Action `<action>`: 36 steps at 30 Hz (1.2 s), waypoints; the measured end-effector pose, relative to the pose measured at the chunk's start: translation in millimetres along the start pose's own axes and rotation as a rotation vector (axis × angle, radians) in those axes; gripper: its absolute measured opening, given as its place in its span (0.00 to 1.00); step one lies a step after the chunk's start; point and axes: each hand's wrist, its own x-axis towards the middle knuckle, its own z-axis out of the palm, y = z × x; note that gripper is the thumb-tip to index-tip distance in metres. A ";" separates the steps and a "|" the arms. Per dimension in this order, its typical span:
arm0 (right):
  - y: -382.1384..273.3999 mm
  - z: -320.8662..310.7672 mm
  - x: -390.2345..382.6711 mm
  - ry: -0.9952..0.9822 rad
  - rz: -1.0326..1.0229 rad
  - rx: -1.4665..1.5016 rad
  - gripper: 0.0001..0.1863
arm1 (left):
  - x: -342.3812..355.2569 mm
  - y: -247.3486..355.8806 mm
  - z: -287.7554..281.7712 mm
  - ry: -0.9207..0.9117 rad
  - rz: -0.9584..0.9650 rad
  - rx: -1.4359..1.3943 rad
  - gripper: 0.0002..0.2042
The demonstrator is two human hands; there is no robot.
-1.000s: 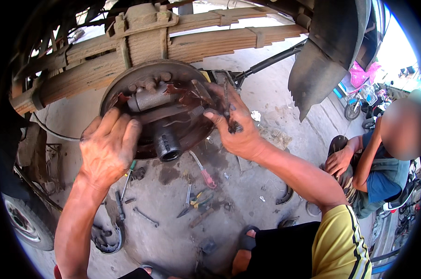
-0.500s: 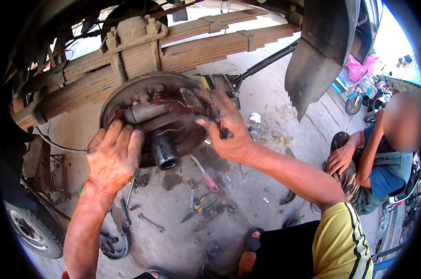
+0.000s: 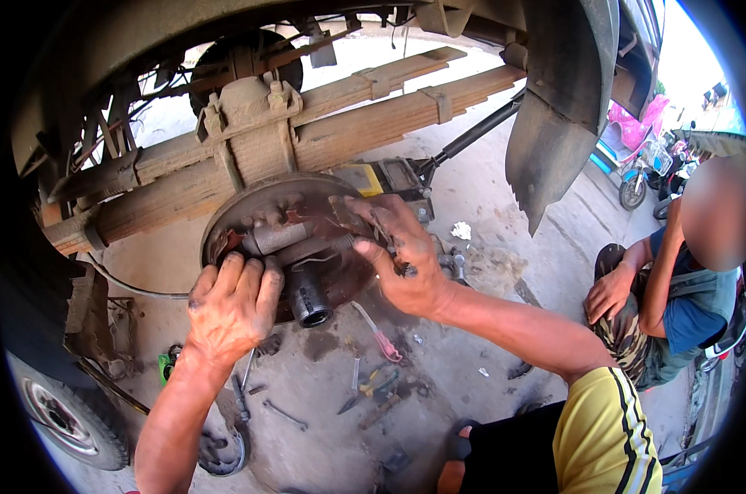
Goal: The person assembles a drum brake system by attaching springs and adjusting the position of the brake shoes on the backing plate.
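The single view, a wide fisheye worn on the head, faces forward and down, close above the left hand (image 3: pixel 234 311) and right hand (image 3: pixel 411 267) at mid-frame, with floor (image 3: pixel 455 387) lower centre.

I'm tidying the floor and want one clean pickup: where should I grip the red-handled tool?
Likely best by its red handle, from the wearer's side, coming down from above: it lies on the floor, handle end nearer the wearer, while the thin pale shaft points away, up toward the black tube.
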 end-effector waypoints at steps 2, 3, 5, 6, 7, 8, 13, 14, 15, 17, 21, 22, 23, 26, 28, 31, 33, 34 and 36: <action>0.9 -1.1 0.2 -0.015 -0.012 -0.008 0.28 | 2.9 2.1 1.1 0.007 -0.018 -0.020 0.08; 1.8 -1.7 0.8 -0.022 -0.018 -0.012 0.29 | 4.2 2.9 2.8 0.011 -0.026 -0.031 0.08; 4.8 -0.6 -0.4 -0.028 -0.035 0.002 0.32 | 5.1 4.8 9.2 0.018 -0.031 -0.068 0.09; 4.8 -0.2 0.9 -0.030 -0.051 0.014 0.33 | 5.6 3.7 9.1 0.022 -0.035 -0.078 0.09; 4.9 -0.2 1.6 -0.031 -0.060 0.011 0.34 | 4.9 2.2 8.1 0.004 -0.039 -0.097 0.09; 4.9 0.1 2.5 -0.032 -0.069 0.007 0.36 | 3.5 0.3 6.2 -0.014 -0.044 -0.116 0.09; 13.4 -0.7 1.4 -0.046 -0.125 0.003 0.40 | 0.6 4.5 9.7 -0.055 -0.084 -0.159 0.10; 15.8 -2.0 1.1 -0.046 -0.138 0.007 0.41 | 0.8 4.2 12.1 -0.037 -0.074 -0.169 0.11; 16.5 -3.3 2.3 -0.045 -0.158 0.011 0.41 | 1.6 3.3 12.2 -0.016 -0.064 -0.173 0.11; 17.3 -4.5 3.9 -0.050 -0.182 -0.020 0.42 | 2.8 2.7 9.4 -0.015 -0.076 -0.177 0.13; 13.3 -6.8 3.4 -0.087 -0.143 -0.023 0.45 | 3.5 6.7 9.0 -0.028 -0.050 -0.165 0.15; 15.0 -5.1 4.0 -0.067 -0.152 -0.043 0.45 | 4.0 8.2 9.1 -0.035 -0.078 -0.180 0.15; 18.9 -0.1 5.0 -0.044 -0.164 -0.057 0.46 | 4.6 8.8 7.9 -0.044 -0.104 -0.189 0.15; 19.1 0.3 4.9 -0.044 -0.166 -0.112 0.47 | 6.2 10.5 9.3 -0.026 -0.164 -0.269 0.15; 17.7 0.7 5.5 -0.055 -0.177 -0.151 0.48 | 6.1 11.3 7.4 -0.028 -0.208 -0.297 0.16; 18.9 2.5 9.8 -0.030 -0.246 -0.209 0.46 | 4.0 13.7 8.6 -0.050 -0.275 -0.298 0.14; 24.3 4.2 11.1 0.016 -0.326 -0.224 0.43 | 4.6 14.8 9.4 -0.034 -0.270 -0.277 0.14; 27.3 6.8 10.2 0.032 -0.349 -0.263 0.41 | 5.1 14.5 9.2 -0.025 -0.268 -0.268 0.14; 32.5 10.7 8.6 0.059 -0.394 -0.349 0.37 | 5.7 12.7 7.0 -0.032 -0.260 -0.318 0.14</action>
